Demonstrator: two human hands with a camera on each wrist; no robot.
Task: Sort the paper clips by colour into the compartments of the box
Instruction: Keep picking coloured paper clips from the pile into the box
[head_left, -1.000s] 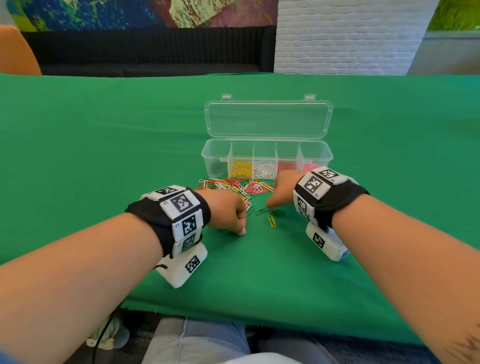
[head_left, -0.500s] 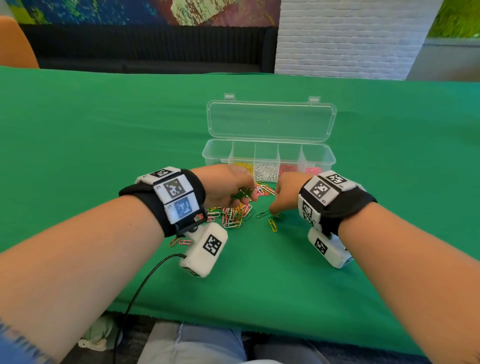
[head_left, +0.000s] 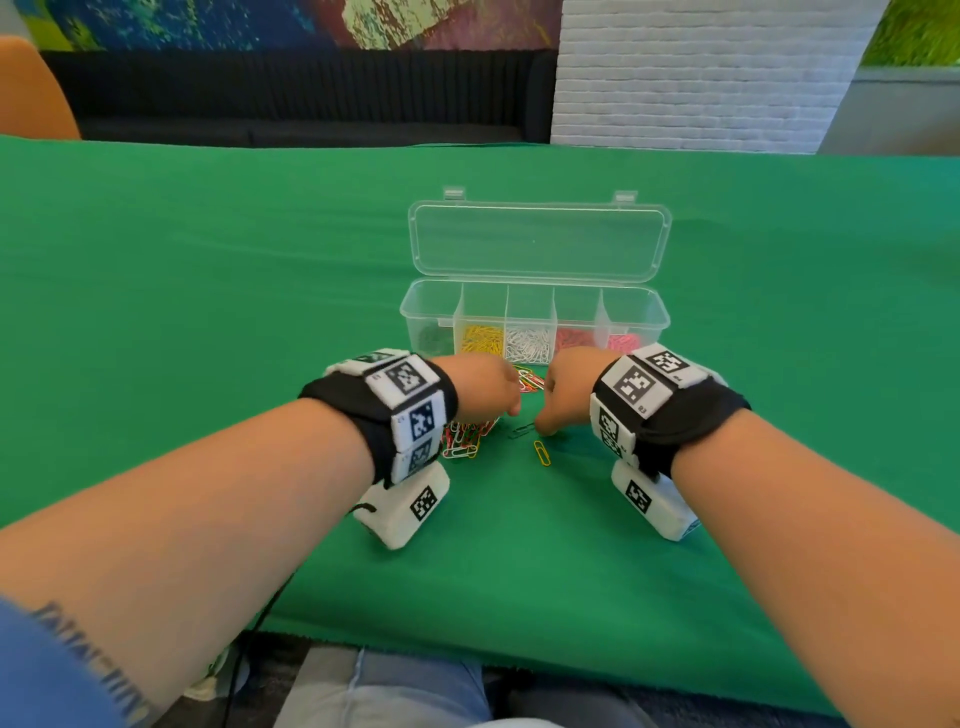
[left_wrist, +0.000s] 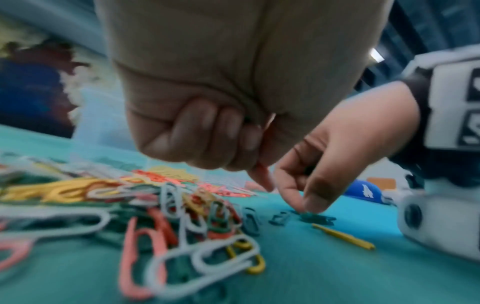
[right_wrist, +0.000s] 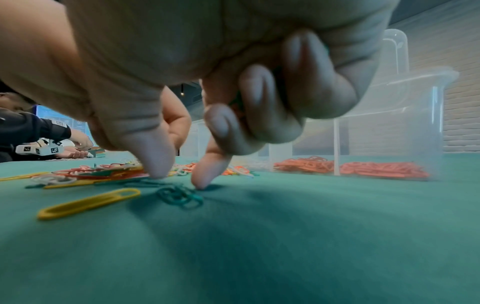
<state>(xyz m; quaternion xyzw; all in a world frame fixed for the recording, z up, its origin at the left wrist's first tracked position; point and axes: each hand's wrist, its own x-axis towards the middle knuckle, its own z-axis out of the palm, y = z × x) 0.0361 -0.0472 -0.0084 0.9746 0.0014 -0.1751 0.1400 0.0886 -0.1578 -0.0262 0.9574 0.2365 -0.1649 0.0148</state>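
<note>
A clear box (head_left: 640, 316) stands open with green, yellow, white, red and pink clips in separate compartments. In front of it lies a mixed pile of clips (head_left: 465, 436). My left hand (head_left: 498, 395) hovers over the pile as a tight fist (left_wrist: 207, 133), with a dark bit showing between its fingers. My right hand (head_left: 543, 423) has thumb and forefinger on the cloth beside tangled green clips (right_wrist: 179, 196). Its other fingers (right_wrist: 259, 98) curl round more green clips. A yellow clip (head_left: 542, 453) lies alone just nearer me.
The box lid (head_left: 537, 241) stands upright behind the compartments. Green cloth covers the table, whose front edge (head_left: 519, 660) is close to my lap. Another person's hands (right_wrist: 75, 144) work far off to the left in the right wrist view.
My left hand rose from the cloth with green clips in its fingers and moved forward over the pile, closing into a fist. The right hand stayed by the loose green clips.
</note>
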